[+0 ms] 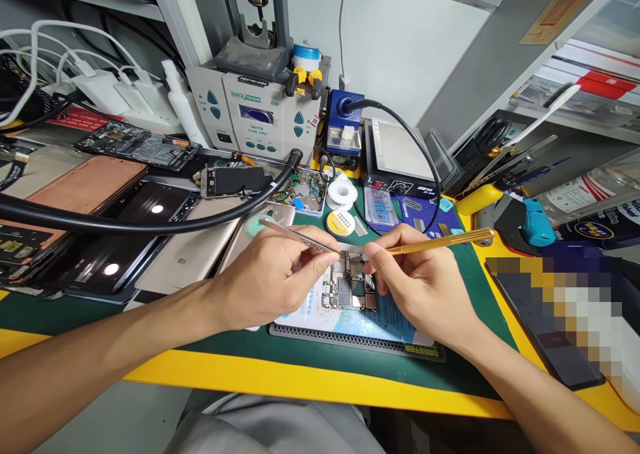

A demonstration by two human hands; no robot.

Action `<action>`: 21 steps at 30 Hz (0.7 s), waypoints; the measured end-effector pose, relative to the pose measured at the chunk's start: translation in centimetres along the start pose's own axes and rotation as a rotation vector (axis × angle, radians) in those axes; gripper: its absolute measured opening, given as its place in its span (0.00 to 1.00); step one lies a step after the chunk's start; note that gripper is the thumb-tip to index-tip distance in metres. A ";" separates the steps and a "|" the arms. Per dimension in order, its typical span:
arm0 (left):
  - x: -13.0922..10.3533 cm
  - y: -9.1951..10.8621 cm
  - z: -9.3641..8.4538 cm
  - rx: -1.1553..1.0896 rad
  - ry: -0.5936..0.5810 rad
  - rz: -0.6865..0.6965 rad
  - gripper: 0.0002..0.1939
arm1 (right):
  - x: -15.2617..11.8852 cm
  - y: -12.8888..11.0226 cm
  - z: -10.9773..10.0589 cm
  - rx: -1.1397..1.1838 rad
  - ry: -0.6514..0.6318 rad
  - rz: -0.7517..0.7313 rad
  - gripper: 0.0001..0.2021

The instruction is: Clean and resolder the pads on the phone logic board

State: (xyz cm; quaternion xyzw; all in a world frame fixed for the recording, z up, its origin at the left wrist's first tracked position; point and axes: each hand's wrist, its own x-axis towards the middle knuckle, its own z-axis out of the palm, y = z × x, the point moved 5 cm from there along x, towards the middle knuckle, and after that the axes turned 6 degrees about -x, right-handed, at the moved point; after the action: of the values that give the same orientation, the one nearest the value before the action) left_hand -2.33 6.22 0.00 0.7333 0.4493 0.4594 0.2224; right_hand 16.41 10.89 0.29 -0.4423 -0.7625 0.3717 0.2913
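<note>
My left hand (273,271) pinches a pair of metal tweezers (293,234), whose tips point at the top of a phone circuit board (345,293). Between the fingers of my right hand (425,284) is a slim tool with a golden handle (445,241); its working end reaches the board's upper edge, and my fingers partly hide it, so its exact kind cannot be told. The board lies on a white and blue printed sheet (400,324), over a grey perforated pad (320,339). Whether either tip touches the board is unclear.
Phones and phone parts (193,241) crowd the left side. A hot-air station (260,121) stands behind, its black hose (150,226) crossing at left. A solder spool (342,194) and round yellow-labelled tin (340,223) sit beyond my hands. A dark phone (545,334) lies right.
</note>
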 end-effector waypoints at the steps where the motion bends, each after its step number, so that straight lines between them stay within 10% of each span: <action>1: 0.0 0.0 0.0 -0.001 -0.001 0.001 0.07 | 0.0 0.0 0.0 0.000 0.002 -0.001 0.13; 21: 0.2 0.1 0.0 -0.017 -0.022 -0.029 0.08 | 0.0 0.7 0.4 0.049 -0.033 0.049 0.15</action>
State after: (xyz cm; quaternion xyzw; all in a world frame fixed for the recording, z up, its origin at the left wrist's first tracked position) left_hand -2.25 6.32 0.21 0.7298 0.4534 0.4518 0.2402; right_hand 16.47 10.99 -0.51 -0.4474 -0.7468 0.4043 0.2804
